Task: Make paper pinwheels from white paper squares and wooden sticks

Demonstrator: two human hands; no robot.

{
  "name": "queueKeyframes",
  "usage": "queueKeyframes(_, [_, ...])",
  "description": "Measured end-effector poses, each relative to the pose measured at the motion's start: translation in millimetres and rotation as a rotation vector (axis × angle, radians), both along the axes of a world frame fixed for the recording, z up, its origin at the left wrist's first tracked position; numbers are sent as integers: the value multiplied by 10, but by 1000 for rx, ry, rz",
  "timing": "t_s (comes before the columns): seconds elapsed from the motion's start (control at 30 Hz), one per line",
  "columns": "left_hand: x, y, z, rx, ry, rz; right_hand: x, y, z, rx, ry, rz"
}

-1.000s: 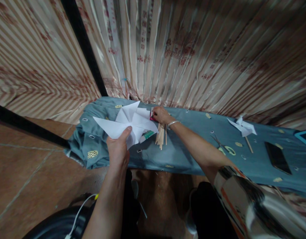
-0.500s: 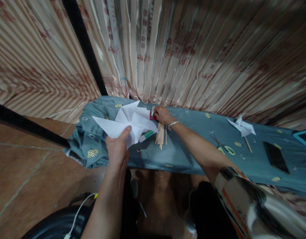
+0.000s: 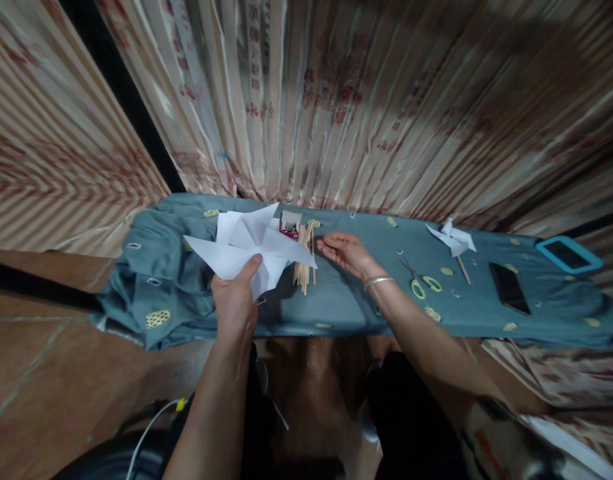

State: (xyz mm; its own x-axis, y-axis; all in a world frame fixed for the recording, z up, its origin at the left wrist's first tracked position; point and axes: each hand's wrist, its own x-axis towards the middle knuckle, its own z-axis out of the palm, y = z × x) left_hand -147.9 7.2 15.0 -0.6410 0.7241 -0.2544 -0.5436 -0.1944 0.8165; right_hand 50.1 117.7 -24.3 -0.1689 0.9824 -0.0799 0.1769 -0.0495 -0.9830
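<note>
Gripping a white paper pinwheel (image 3: 251, 247), the left hand (image 3: 234, 300) holds firm; right hand (image 3: 347, 253) fingers hover loosely spread.

Head view: you look forward and down from your head at the cloth-covered bench (image 3: 336, 307).
Facing: curtain (image 3: 386, 100) at 12 o'clock.
Nearness: your forearms rise from 6 o'clock.

A teal cloth-covered bench (image 3: 336, 303) carries wooden sticks (image 3: 304, 257) and a small pin box (image 3: 288, 225) at 11 o'clock, scissors (image 3: 420, 281) centrally, a finished paper pinwheel (image 3: 453, 238) and two phones (one blue-cased) at 2 o'clock.
</note>
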Motion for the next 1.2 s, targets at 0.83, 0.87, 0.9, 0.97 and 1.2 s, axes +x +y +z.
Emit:
queueKeyframes(0.83, [728,214,-215,18,253,-199,1275,-919,-387,247,-583,-103])
queueKeyframes(0.87, [739,232,-226,13,264,-201,1322,-908,-398,235,-556,-121])
queueKeyframes(0.9, [751,247,-237,9,273,-206,1362,-896,-407,224,-549,-146])
queueKeyframes(0.97, [783,272,-254,-2,289,-218,1410,-872,-420,219,-571,-191])
queueKeyframes(1.2, [964,324,-291,2,306,-271,1367,-833,-429,430,-586,-39])
